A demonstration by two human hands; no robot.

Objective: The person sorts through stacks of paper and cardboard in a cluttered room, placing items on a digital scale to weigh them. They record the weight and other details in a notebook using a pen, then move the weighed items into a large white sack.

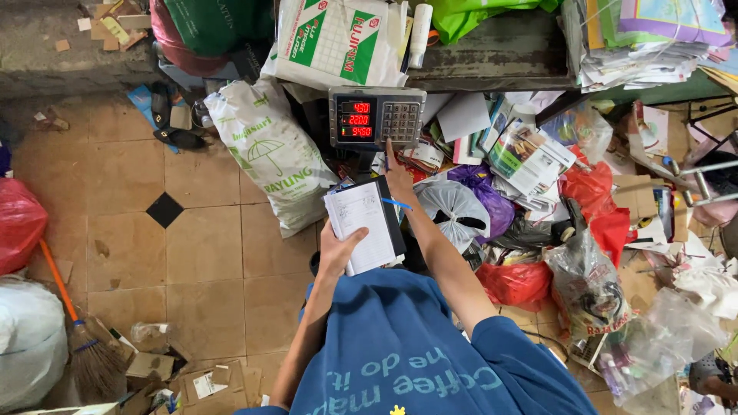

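My left hand [338, 250] grips an open notepad [363, 225] with lined white pages and a black cover, held flat in front of my chest. My right hand [398, 175] holds a blue pen [396, 203] against the palm while its index finger reaches up and touches the keypad of a grey electronic scale display [377, 117] showing three rows of red digits. The display stands just beyond the notepad, above a white tied plastic bag [455, 207].
A white printed sack [269, 150] leans left of the display, another [334, 38] behind it. Piles of paper, books and red, purple and clear plastic bags [588, 288] crowd the right. A broom [81, 338], cardboard scraps and a red bag [17, 223] lie on the tiled floor at left.
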